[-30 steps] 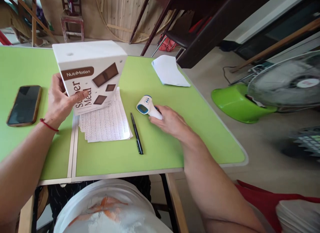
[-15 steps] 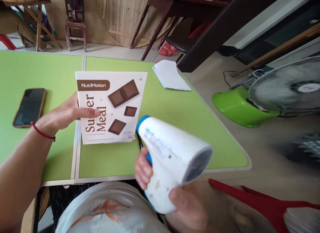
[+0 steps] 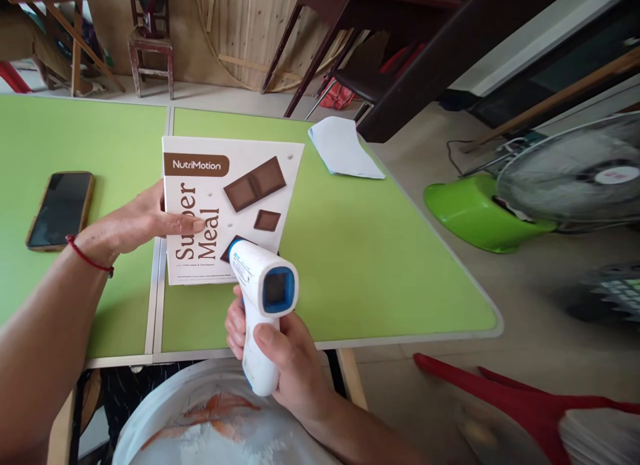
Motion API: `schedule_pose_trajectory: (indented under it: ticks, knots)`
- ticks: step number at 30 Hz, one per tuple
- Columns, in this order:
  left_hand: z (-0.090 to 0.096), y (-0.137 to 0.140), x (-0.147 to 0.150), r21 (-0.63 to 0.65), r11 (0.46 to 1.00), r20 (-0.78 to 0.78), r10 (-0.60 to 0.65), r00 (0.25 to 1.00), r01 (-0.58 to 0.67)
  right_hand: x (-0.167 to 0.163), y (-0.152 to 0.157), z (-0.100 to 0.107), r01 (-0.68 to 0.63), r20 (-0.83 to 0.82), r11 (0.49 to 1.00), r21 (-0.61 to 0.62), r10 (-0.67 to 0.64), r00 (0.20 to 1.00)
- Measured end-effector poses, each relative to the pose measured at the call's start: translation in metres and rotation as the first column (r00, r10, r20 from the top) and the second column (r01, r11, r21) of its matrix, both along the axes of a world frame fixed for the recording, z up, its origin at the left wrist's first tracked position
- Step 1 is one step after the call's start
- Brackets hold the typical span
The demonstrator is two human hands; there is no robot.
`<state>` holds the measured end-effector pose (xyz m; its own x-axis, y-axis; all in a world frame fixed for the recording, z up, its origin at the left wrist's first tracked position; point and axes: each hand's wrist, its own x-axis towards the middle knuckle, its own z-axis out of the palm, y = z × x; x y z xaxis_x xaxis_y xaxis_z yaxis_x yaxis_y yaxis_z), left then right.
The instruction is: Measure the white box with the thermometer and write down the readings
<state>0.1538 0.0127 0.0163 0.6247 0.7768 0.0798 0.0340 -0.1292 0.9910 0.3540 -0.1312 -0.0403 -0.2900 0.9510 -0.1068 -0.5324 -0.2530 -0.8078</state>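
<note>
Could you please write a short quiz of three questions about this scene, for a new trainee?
1. True or false: the right hand holds the white and blue scanner gun by its grip.
2. What does the left hand touch? A) the phone B) the white box C) the folded paper
3. Fill in: the phone lies with its screen facing ____ on the green table.

Key: 1 true. 2 B, the white box; the phone and the folded paper lie untouched. 3 up.
</note>
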Motion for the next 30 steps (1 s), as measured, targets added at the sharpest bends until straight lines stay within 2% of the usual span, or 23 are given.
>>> schedule_pose_trajectory:
  ticks: [8,14,22,30]
  knots:
    - [-0.005,0.003,-0.002,0.016,1.0,-0.032,-0.008,0.999,0.009,-0.002,-0.001,-0.013,-0.02,0.03,1.0,0.004,0.02,0.999]
    - [-0.006,0.003,-0.002,0.014,1.0,-0.051,0.019,0.998,-0.018,-0.007,0.0,-0.012,0.016,0.039,1.0,0.025,-0.017,0.999]
    - [-0.007,0.002,-0.004,-0.007,1.0,-0.052,0.012,0.999,-0.012,-0.007,0.001,-0.011,-0.012,0.068,0.999,0.037,0.01,0.998]
    - [-0.005,0.003,-0.005,0.007,0.997,0.007,-0.078,0.997,0.078,-0.003,0.0,-0.014,-0.007,0.093,0.999,0.047,0.003,0.996]
